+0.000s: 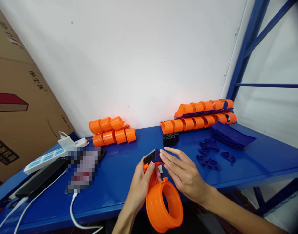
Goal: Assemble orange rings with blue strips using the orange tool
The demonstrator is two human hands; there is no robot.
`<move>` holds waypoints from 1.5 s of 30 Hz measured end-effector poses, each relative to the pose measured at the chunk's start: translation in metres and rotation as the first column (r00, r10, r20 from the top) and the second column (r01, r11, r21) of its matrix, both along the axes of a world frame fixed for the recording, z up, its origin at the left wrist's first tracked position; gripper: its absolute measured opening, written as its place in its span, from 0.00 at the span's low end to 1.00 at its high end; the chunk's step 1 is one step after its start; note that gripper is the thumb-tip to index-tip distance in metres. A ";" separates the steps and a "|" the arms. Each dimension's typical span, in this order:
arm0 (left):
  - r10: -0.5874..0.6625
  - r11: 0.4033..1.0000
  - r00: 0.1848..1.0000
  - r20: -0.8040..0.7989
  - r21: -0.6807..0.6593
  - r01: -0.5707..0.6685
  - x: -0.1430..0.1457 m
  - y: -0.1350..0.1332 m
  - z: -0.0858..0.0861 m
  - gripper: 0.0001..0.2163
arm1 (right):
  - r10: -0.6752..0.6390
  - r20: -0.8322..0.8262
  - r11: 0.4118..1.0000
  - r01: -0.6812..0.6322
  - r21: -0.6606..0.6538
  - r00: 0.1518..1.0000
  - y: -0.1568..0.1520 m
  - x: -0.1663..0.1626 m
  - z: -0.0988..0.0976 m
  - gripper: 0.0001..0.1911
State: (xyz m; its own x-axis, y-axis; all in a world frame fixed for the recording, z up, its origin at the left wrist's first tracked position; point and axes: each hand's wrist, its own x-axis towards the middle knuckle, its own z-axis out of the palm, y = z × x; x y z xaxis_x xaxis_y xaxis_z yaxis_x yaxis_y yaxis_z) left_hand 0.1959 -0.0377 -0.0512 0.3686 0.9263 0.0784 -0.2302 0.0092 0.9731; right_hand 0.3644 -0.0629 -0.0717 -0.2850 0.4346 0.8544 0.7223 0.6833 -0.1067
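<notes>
My left hand (139, 187) is wrapped round the ribbed neck of an orange plastic fitting (163, 204) whose wide ring faces the camera at the bench's front edge. A black block (149, 157) and a small dark blue piece (158, 156) sit at the fitting's top end. My right hand (181, 172) rests beside them with fingers stretched out, fingertips touching the blue piece.
The blue bench (119, 175) holds orange fittings at the back left (111, 131) and back right (200, 117), a cluster of black blocks (170, 139), blue flat sheets (230, 135), small blue pieces (211, 157), a white power strip (48, 157) and cables. A cardboard box (17, 113) leans at the left.
</notes>
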 end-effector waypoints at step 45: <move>0.252 0.856 0.948 0.194 -0.501 -0.125 -0.005 0.011 0.020 0.14 | -0.650 -0.002 0.518 0.441 -0.733 0.760 0.041 0.264 0.011 0.21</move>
State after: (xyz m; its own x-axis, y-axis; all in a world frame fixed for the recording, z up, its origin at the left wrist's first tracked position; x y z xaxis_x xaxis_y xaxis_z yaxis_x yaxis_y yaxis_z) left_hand 0.1911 -0.0268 -0.0311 0.2110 0.9213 -0.3266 -0.5042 0.3888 0.7711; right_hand 0.6280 -0.0216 -0.0602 0.3827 0.8856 0.2632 0.7995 -0.1747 -0.5746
